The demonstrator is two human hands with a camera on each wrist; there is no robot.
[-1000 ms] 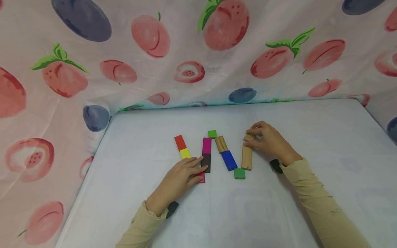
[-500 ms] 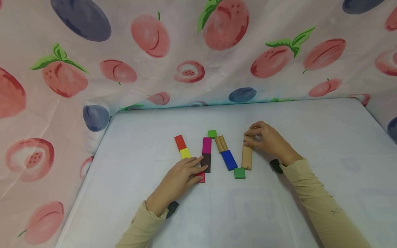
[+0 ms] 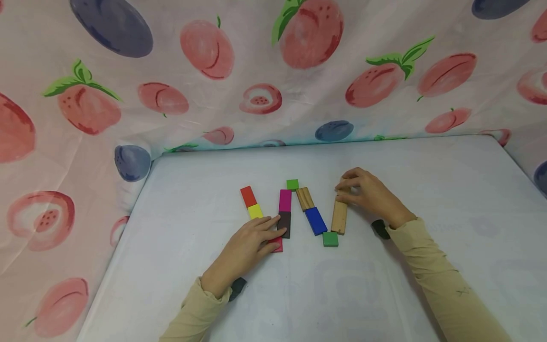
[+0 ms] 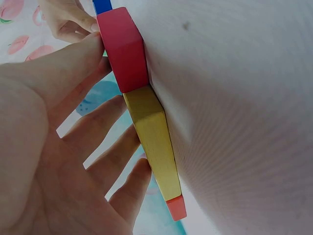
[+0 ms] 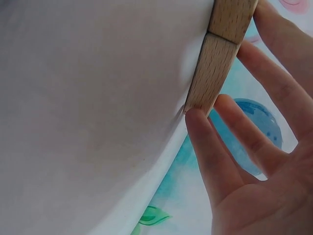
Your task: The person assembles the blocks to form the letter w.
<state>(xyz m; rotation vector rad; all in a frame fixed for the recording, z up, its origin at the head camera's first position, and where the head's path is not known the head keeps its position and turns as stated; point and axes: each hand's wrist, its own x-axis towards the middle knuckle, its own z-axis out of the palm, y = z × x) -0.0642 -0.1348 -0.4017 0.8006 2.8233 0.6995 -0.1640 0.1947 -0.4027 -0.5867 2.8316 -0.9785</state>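
Observation:
In the head view, flat coloured wooden blocks form a zigzag line on the white table. My left hand (image 3: 245, 244) lies over its left part, fingers nearly straight, fingertips on the dark brown block (image 3: 284, 224) and the red-pink block (image 3: 278, 245) below it. The left wrist view shows the fingertips along the edges of that red-pink block (image 4: 124, 49) and a yellow block (image 4: 154, 147). At the right end, my right hand (image 3: 368, 192) pinches the far plain wood block (image 5: 210, 73) between thumb and fingers. A second plain wood block (image 3: 339, 218) adjoins it end to end.
Between the hands lie a magenta block (image 3: 285, 200), a light green square (image 3: 292, 185), a grooved wood block (image 3: 305, 198), a blue block (image 3: 315, 221) and a darker green square (image 3: 330, 239). A red block (image 3: 249, 196) is at far left. A fruit-print cloth (image 3: 256, 61) hangs behind.
The near plain wood block's lower end has shifted slightly left above the green square, so it tilts a little. My right fingers moved very slightly; the left hand stays put.

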